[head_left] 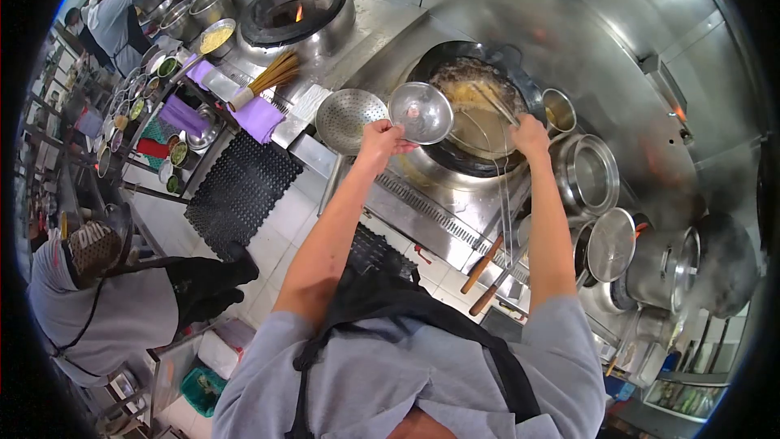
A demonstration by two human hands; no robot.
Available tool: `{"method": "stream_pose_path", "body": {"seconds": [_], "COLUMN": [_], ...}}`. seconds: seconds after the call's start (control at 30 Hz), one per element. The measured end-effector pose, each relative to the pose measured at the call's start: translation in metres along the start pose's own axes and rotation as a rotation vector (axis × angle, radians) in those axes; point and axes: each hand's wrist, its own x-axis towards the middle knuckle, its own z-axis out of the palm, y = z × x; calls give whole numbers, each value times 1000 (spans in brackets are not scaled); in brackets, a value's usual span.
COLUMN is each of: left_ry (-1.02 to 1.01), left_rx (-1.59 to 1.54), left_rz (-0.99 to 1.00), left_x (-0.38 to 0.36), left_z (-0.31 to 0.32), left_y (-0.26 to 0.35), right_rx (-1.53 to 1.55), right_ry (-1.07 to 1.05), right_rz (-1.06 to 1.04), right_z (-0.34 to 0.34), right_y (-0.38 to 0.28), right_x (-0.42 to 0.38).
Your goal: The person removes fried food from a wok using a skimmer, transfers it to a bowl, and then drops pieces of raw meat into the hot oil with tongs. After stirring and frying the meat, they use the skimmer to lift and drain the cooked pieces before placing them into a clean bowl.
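Observation:
My left hand (pixel 383 146) grips the rim of a small metal bowl (pixel 420 114), tilted toward me beside the wok; a little something pale or wet shows inside it. My right hand (pixel 530 134) is closed on slim metal tongs (pixel 494 103) whose tips reach into the wok (pixel 445 55). Light brown, bubbling oil (pixel 463 88) fills the wok. A round wire skimmer (pixel 481 132) rests in the wok, its long handle running toward me. Just left of the bowl lies a perforated strainer (pixel 345 120) with a long metal handle.
Wooden-handled tools (pixel 483 264) lie across the stove's front edge. Pots and a mesh strainer (pixel 611 245) crowd the right, with steam there. Left are a lit burner (pixel 294 12), a bamboo brush (pixel 272 77) and purple cloths (pixel 256 118). A co-worker (pixel 114 301) bends behind at left; others stand farther back.

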Motion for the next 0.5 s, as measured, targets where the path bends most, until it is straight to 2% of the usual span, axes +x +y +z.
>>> {"method": "stream_pose_path", "body": {"seconds": [0.07,0.2,0.23,0.3,0.37,0.43,0.5], "left_ry": [0,-6,-15,5,-1,14,9], "left_rx": [7,11,12,16,15,-21,-9], "left_rz": [15,35,65,60,102,111,109], "left_x": [0,-4,5,7,22,18,17], "left_z": [-1,-5,-4,-3,5,11,18], "left_y": [2,-5,-1,-9,2,-1,1], "right_rx": [11,-16,48,-28,-19,41,103], "right_ry": [6,38,0,-39,15,70,129], "right_rz": [56,-7,-20,-15,-19,-32,-154], "right_z": [1,-7,-12,1,-5,-30,-54], "right_y": [1,6,6,19,19,7,0], "right_x": [12,13,10,8,16,-18,-49]}}
